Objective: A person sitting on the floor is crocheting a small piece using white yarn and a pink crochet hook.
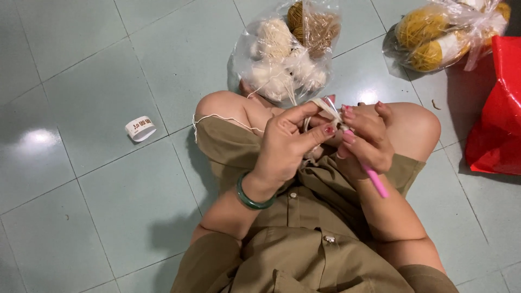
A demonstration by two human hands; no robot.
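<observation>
Both hands meet over the lap. From my seat the left hand (pixel 287 144) pinches a small cream crochet piece (pixel 327 108) between thumb and forefinger, fingers closed on it, with the cream yarn strand (pixel 220 116) trailing left across the knee. The right hand (pixel 366 138) is curled shut around a pink crochet hook (pixel 375 182), its tip hidden at the work. I judge a stitch is in the making; the next loop would call for steady tension. Farther off lies a clear bag of yarn balls (pixel 282 54).
</observation>
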